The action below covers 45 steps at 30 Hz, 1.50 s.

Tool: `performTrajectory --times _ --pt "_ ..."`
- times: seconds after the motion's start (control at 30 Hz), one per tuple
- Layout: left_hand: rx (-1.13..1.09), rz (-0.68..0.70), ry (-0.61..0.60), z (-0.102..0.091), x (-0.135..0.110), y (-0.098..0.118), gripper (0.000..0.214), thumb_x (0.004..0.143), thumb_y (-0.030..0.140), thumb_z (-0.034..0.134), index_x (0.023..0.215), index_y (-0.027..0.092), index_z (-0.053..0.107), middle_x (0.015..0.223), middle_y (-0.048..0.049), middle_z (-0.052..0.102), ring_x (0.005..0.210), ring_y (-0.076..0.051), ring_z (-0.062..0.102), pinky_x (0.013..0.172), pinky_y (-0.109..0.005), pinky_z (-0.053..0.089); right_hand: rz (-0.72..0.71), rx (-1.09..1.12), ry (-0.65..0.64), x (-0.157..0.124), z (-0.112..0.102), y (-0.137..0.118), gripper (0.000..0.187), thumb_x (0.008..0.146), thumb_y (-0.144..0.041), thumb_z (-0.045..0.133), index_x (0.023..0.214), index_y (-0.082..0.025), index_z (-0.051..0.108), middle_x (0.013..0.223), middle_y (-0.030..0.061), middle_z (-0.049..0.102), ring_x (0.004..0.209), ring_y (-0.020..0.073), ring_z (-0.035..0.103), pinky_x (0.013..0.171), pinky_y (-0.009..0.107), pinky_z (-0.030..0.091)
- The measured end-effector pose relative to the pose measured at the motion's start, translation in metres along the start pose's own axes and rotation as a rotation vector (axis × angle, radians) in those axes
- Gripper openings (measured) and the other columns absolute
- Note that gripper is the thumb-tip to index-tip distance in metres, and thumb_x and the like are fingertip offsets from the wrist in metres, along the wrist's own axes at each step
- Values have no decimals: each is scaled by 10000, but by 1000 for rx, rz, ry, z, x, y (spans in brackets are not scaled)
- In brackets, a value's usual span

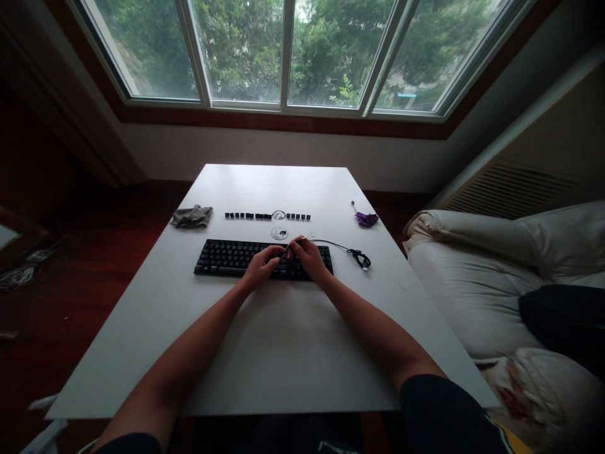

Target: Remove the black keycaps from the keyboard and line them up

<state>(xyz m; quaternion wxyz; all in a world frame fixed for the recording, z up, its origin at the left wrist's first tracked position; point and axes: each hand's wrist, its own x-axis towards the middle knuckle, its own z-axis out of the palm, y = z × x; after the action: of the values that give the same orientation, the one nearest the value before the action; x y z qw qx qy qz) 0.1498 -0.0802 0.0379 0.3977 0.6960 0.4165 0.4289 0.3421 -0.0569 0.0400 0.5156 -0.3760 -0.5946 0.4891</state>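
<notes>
A black keyboard lies across the white table, and both my hands are over its right half. My left hand is closed in a pinch at a small dark piece that looks like a keycap. Close against it, my right hand is also closed, its fingertips meeting the left ones. Thin pale wires stick out past the right fingers, like those of a wire keycap puller. Behind the keyboard runs a row of loose black keycaps. Fingers hide part of the keys.
Two small round clear dishes stand behind the keyboard. A grey cloth lies at the left edge, a purple cloth at the right. The keyboard's coiled cable rests on the right. Beyond the table are a sofa and windows.
</notes>
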Motion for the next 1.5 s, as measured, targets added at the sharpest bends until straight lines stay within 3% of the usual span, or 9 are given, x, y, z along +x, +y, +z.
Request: performTrajectory --times 0.17,0.4,0.7,0.83,1.0,1.13,1.27,1.5 --pt "44 -14 28 1 0 0 315 880 273 601 1171 190 688 955 -40 708 834 -176 637 785 -288 509 16 39 0 0 0 -4 329 889 -548 625 899 -221 592 662 -7 655 612 160 606 669 310 510" --pt "-36 -22 42 4 1 -6 358 881 377 657 1187 193 681 980 -54 714 873 -187 652 807 -299 516 50 139 60 2 -1 -7 319 894 -526 626 847 -215 577 642 -14 633 591 144 592 657 290 509" --pt "-75 -22 111 4 0 -4 292 869 352 670 1116 196 683 903 -26 688 756 -140 609 706 -251 483 152 212 82 5 1 -3 372 828 -574 647 854 -214 558 652 -15 605 577 143 590 607 279 517" --pt "-58 -23 131 4 0 -3 268 879 321 644 1118 203 675 849 -10 674 738 -135 609 694 -245 474 138 207 118 6 -2 -2 315 841 -528 617 840 -227 523 664 -20 597 598 150 600 619 284 520" --pt "-51 -23 149 6 -1 -3 251 870 285 631 1103 205 675 936 -28 706 798 -148 642 757 -267 498 74 200 160 7 -6 -3 221 864 -433 539 799 -231 479 700 -8 610 626 146 579 618 274 501" --pt "-86 -28 128 6 -1 -6 289 887 284 608 1157 203 667 985 -45 706 839 -159 656 803 -292 518 34 53 95 4 -5 -7 202 880 -418 546 819 -226 531 655 -28 544 571 128 477 566 255 425" --pt "-174 -24 117 6 1 -10 382 889 305 613 1256 210 565 1009 -45 692 836 -149 658 819 -300 523 -79 -209 -37 -2 -1 -10 226 876 -435 602 909 -216 652 705 -23 551 635 132 465 610 258 398" --pt "-222 -17 127 6 1 -15 238 871 317 645 1049 203 536 921 -19 650 804 -139 646 780 -287 521 -116 -328 -102 -5 0 -11 289 866 -427 636 1053 -223 717 673 -35 538 610 124 444 598 251 371"
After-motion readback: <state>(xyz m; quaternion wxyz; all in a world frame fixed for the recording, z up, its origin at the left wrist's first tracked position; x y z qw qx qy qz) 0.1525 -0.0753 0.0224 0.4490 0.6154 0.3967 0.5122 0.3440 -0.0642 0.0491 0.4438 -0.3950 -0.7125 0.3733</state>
